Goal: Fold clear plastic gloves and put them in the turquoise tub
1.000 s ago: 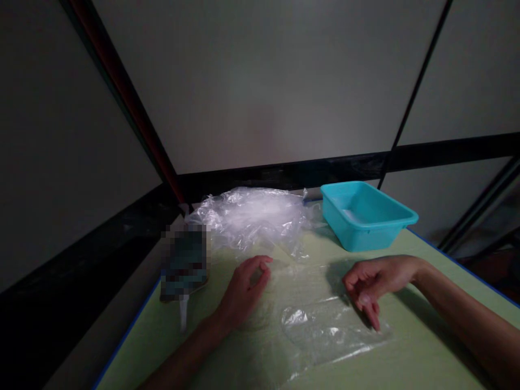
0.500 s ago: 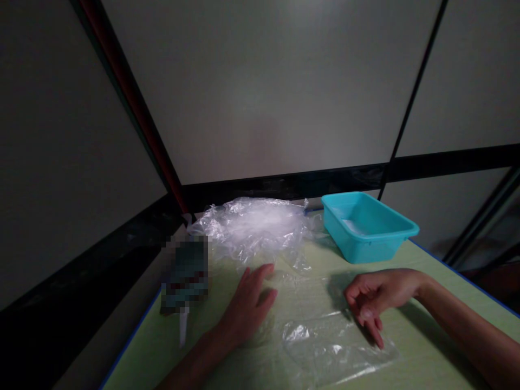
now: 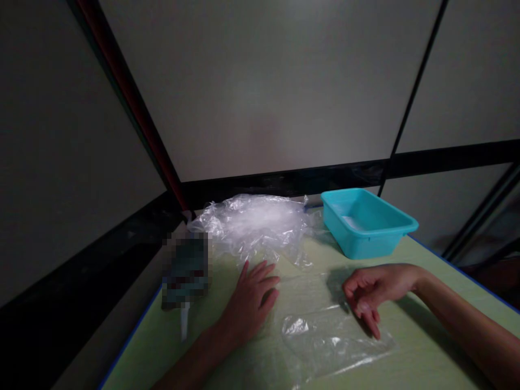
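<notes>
A clear plastic bag (image 3: pixel 325 346) lies flat on the pale green table (image 3: pixel 422 330), its surface catching the light. My left hand (image 3: pixel 252 300) rests palm down at the bag's left side, open with its fingers spread. Over the bag's right part is my right hand (image 3: pixel 371 295), knuckles raised. Some of its fingers are bent, while one points down at the bag; nothing is visibly gripped. Beyond my left hand is a heap of crumpled clear plastic bags (image 3: pixel 260 222).
At the back right stands a turquoise plastic basin (image 3: pixel 374 244) with something pale and clear inside. A dark, pixelated object (image 3: pixel 187 273) with a white strip below it is on the left. A panelled wall (image 3: pixel 276 108) closes off the table's far side.
My left hand's fingers have spread and lie flatter. My right hand has shifted very little, and the plastic bag stays in nearly the same place.
</notes>
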Action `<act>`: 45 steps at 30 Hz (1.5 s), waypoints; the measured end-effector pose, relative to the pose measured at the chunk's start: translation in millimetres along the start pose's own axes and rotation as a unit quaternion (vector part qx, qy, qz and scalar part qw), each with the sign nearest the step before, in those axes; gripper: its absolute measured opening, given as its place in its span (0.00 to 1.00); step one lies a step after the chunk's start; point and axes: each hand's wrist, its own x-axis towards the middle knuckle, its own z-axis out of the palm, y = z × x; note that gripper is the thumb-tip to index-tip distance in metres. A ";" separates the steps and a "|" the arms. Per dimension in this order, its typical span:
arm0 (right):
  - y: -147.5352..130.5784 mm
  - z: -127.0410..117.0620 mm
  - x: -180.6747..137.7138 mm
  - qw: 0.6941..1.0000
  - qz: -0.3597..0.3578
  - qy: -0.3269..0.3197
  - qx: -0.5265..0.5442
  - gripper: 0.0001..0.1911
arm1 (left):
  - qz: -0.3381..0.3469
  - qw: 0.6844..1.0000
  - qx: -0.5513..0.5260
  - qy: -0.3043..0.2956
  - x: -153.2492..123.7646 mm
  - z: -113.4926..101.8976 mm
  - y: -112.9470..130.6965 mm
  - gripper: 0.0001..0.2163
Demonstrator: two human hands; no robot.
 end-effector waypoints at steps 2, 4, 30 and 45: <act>1.0 -0.5 0.7 1.000 0.000 -0.002 0.000 0.18 | -0.004 1.000 -0.003 0.006 -0.9 0.9 -0.8 0.11; 1.9 -1.3 1.3 1.000 -0.002 -0.003 0.000 0.19 | -0.010 1.000 -0.016 0.013 -1.9 2.6 -2.5 0.11; -6.5 2.9 -0.3 1.000 0.000 0.011 -0.003 0.19 | -0.014 0.999 -0.028 0.044 -1.0 1.0 -6.4 0.14; -13.5 5.1 -3.1 0.997 -0.044 0.056 -0.015 0.15 | 0.074 0.983 -0.158 0.059 -11.6 -5.9 2.9 0.12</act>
